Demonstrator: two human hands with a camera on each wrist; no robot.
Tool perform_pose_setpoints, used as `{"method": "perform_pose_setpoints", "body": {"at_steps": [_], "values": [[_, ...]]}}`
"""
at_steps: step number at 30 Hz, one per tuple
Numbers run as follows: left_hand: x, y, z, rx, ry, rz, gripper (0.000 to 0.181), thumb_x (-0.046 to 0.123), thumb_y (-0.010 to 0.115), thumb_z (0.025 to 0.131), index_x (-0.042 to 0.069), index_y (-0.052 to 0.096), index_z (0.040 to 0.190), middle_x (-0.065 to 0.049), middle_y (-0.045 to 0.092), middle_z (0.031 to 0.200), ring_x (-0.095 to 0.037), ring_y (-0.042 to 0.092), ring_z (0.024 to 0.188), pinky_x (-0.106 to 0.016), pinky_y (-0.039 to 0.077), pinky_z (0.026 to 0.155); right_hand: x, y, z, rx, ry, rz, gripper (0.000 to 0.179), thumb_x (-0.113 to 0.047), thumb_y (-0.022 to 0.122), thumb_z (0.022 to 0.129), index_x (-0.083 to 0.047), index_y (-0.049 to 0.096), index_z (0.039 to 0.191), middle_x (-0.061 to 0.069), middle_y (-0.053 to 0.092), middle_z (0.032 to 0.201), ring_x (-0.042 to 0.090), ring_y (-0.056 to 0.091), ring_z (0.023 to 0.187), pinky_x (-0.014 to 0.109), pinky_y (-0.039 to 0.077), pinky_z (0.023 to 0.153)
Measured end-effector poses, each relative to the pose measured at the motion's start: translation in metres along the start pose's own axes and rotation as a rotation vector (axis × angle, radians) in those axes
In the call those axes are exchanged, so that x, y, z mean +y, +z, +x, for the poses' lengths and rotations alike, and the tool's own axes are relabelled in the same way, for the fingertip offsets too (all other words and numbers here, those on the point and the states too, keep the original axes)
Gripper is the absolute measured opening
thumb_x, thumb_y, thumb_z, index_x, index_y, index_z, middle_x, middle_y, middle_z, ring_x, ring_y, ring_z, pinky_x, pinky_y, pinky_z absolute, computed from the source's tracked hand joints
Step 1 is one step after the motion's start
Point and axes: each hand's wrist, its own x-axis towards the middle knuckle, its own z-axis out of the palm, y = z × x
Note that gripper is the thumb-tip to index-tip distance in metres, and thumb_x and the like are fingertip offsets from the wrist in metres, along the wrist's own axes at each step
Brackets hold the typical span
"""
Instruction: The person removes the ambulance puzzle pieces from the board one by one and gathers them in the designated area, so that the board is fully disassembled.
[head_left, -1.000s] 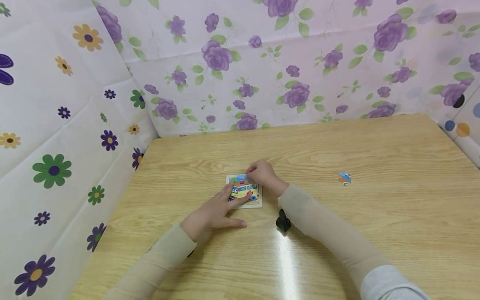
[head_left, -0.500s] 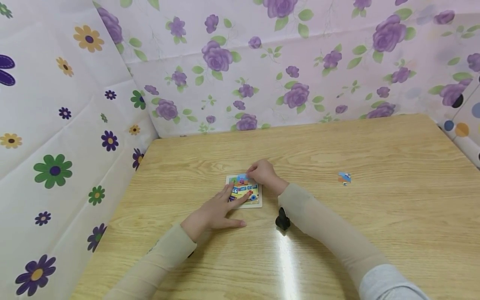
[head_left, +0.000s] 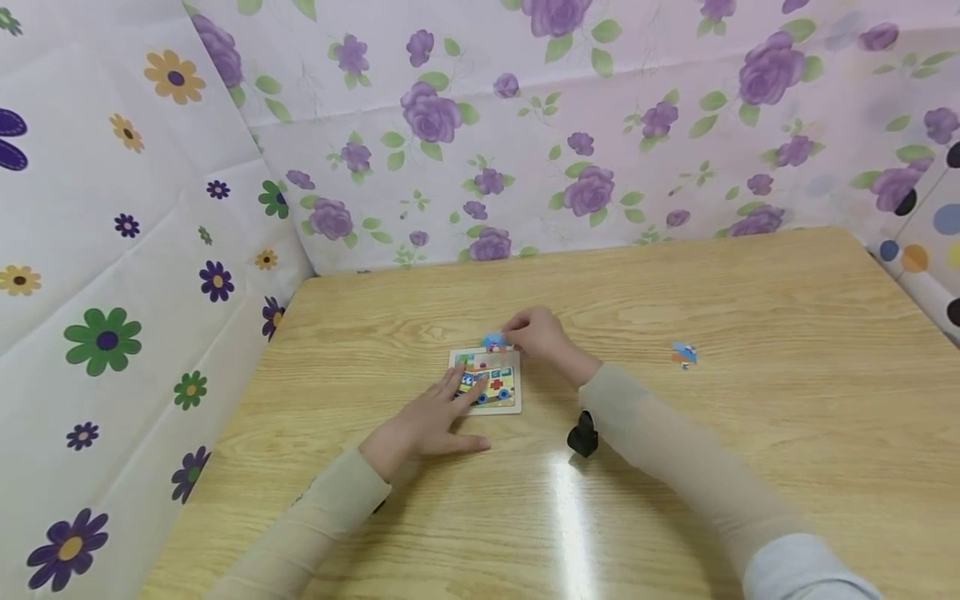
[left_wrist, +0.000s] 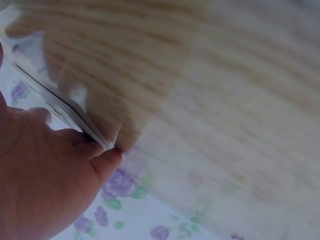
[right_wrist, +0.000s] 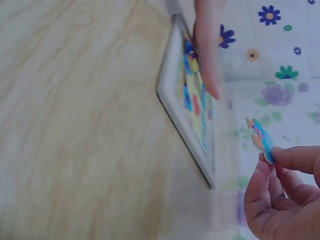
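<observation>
White glare streak (head_left: 573, 533) on tabletop (head_left: 787, 400)

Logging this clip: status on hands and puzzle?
Left hand rests on puzzle board. Right hand pinches blue piece, off the board. Loose piece lies aside; nothing seen blocking.

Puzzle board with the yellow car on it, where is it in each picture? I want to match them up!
Head: the puzzle board is near the middle, under the left hand's fingers.
Left wrist: at the left, its white edge slants down to the right.
Right wrist: upper middle, its white corner pointing left.
Shared landmark: the left hand, in all three views.
</observation>
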Motion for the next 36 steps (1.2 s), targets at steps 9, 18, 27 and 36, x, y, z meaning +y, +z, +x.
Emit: {"method": "perform_pose_setpoints", "body": {"at_steps": [9, 18, 27, 36], "values": [[-0.002, 0.002, 0.002, 0.001, 0.008, 0.024, 0.096, 0.064, 0.044, 0.090, 0.005, 0.001, 0.153, -0.015, -0.007, 0.159, -0.027, -0.005, 0.147, -0.045, 0.012, 0.119, 0.000, -0.033, -0.013, -0.005, -0.012, 0.021, 0.021, -0.013, 0.062, 0.092, 0.001, 0.067, 0.106, 0.014, 0.065, 0.098, 0.022, 0.061, 0.084, 0.039, 0.055, 0.081], [-0.001, 0.002, 0.000, 0.009, 0.009, 0.014, 0.097, 0.064, 0.045, 0.090, 0.004, 0.002, 0.152, -0.015, -0.007, 0.159, -0.027, -0.005, 0.147, -0.045, 0.012, 0.119, 0.006, -0.073, -0.025, 0.007, -0.011, 0.010, 0.024, -0.014, 0.060, 0.093, 0.003, 0.065, 0.109, 0.012, 0.065, 0.096, 0.022, 0.062, 0.084, 0.037, 0.056, 0.079], [-0.001, 0.001, 0.001, 0.019, 0.015, 0.030, 0.095, 0.065, 0.044, 0.090, 0.005, 0.002, 0.152, -0.016, -0.007, 0.158, -0.028, -0.005, 0.147, -0.046, 0.012, 0.119, 0.022, -0.116, -0.037, 0.048, 0.024, 0.016, 0.027, -0.015, 0.058, 0.094, 0.005, 0.062, 0.113, 0.008, 0.063, 0.093, 0.024, 0.062, 0.087, 0.039, 0.055, 0.084], [0.000, 0.003, 0.002, 0.021, 0.005, 0.043, 0.096, 0.067, 0.042, 0.089, 0.007, 0.003, 0.153, -0.016, -0.006, 0.159, -0.028, -0.004, 0.147, -0.046, 0.013, 0.119, 0.043, -0.146, -0.047, 0.019, 0.043, -0.063, 0.030, -0.015, 0.059, 0.094, 0.008, 0.061, 0.113, 0.006, 0.064, 0.090, 0.022, 0.064, 0.084, 0.041, 0.055, 0.084]]}}
